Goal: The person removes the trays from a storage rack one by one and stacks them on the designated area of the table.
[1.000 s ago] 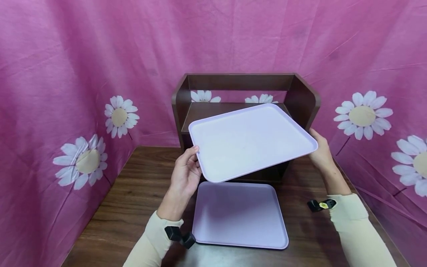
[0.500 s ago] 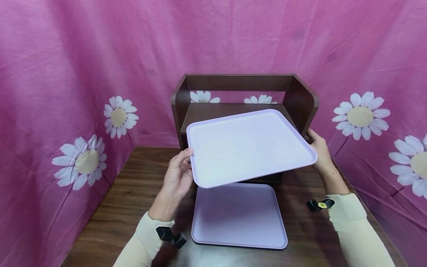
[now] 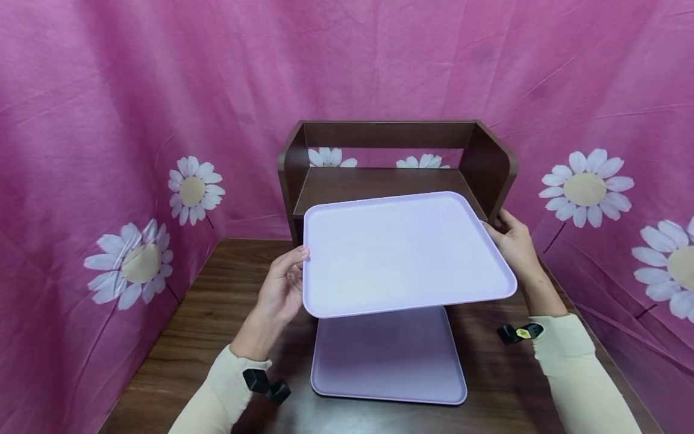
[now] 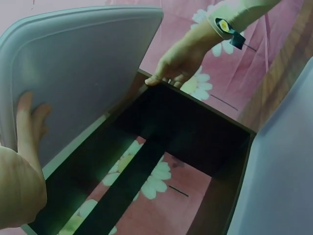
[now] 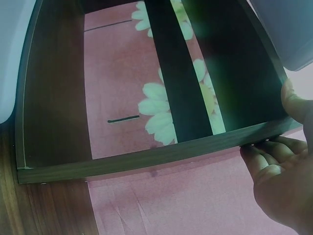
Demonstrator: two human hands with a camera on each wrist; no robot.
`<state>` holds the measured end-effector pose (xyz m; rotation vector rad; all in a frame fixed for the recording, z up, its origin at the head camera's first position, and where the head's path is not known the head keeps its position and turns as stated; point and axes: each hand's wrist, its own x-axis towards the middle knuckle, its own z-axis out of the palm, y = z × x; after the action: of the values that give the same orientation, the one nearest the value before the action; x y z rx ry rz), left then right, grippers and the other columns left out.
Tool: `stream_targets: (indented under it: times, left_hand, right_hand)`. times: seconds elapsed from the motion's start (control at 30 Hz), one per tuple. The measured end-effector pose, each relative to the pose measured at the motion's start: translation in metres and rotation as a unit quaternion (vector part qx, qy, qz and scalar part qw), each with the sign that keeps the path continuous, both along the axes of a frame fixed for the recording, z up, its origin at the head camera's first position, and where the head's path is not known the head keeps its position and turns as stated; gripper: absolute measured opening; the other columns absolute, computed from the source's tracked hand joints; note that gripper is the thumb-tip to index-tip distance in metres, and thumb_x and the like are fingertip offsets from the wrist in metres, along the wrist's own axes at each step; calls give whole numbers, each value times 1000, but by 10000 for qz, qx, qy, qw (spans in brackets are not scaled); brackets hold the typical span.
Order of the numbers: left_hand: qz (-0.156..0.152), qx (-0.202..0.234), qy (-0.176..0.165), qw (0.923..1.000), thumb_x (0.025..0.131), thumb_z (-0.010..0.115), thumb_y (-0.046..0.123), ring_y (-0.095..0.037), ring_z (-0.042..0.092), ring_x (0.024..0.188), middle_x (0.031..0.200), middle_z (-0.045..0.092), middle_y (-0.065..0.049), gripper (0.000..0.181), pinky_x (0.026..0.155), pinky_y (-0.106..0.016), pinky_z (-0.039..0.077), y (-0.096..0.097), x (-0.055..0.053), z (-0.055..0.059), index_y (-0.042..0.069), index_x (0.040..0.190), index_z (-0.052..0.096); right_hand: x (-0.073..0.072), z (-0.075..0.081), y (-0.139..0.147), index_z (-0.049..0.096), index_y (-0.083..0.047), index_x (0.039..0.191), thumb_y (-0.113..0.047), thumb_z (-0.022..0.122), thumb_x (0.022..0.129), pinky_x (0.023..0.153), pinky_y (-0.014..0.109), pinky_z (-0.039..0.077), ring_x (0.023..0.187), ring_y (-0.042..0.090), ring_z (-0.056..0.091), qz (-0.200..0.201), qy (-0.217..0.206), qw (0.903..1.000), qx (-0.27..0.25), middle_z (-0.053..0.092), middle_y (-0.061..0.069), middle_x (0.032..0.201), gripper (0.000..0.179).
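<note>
My left hand (image 3: 273, 295) holds a pale lilac tray (image 3: 406, 253) by its left rim, thumb on top and fingers spread against the underside, as the left wrist view shows. The tray hangs in the air before a dark brown wooden shelf (image 3: 490, 172), covering much of its lower part. My right hand (image 3: 515, 250) grips the front edge of the shelf's right side panel. In the right wrist view its thumb (image 5: 293, 100) lies inside the panel and its fingers (image 5: 274, 154) outside. Underneath, a second lilac tray (image 3: 387, 361) lies flat on the table, its far part hidden.
The shelf stands at the back of a wood-grain table (image 3: 217, 301). Its upper board (image 3: 374, 184) shows above the raised tray. A pink curtain (image 3: 390, 60) printed with white daisies hangs behind and on both sides.
The held tray has come lower and nearer, and lies more level. My left hand has shifted left and slightly down with it. The right hand stays at the shelf's side; more of it shows.
</note>
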<state>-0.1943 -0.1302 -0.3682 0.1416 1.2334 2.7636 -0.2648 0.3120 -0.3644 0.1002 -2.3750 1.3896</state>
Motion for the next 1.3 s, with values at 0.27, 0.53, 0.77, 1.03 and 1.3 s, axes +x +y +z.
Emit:
stream_targets:
  times: [0.27,0.53,0.77,1.03,1.3]
  left_hand:
    - [-209,-122,109,9996,104,42,4,-4,73,68,77,77,5,38,64,-17,61,-8,0,-10,16,87,75]
    - [-574,26,381,9976,105,38,2,-3,75,70,80,78,5,41,66,-16,62,-16,3,-19,13,92,76]
    - [-888,150,547,9944,104,34,0,-7,78,75,86,80,1,43,69,-19,64,-25,5,-29,11,100,76]
    - [-1367,454,756,9867,107,33,-1,-11,80,83,93,82,-4,44,74,-23,66,-31,9,-39,8,106,76]
    - [-1400,372,613,9876,106,34,-1,-10,80,84,95,82,-3,42,75,-22,65,-33,12,-51,8,111,75]
  right_hand:
    - [1,0,-3,62,-13,126,-26,71,104,60,14,55,71,-7,64,216,-180,9986,-441,68,-33,88,27]
    - [2,0,-2,50,-4,156,-33,72,103,83,4,49,95,-13,62,161,-282,9992,-253,65,-35,103,65]
    - [1,1,-3,46,-7,160,-35,70,104,91,1,44,112,-14,58,169,-385,9989,-182,68,12,142,66]
    - [4,5,-5,45,-10,161,-38,69,104,96,3,46,118,-14,56,197,-501,9983,-211,56,25,153,68]
    - [4,3,-3,42,-9,163,-38,68,105,93,1,45,123,-10,55,185,-479,9987,-59,54,26,154,70]
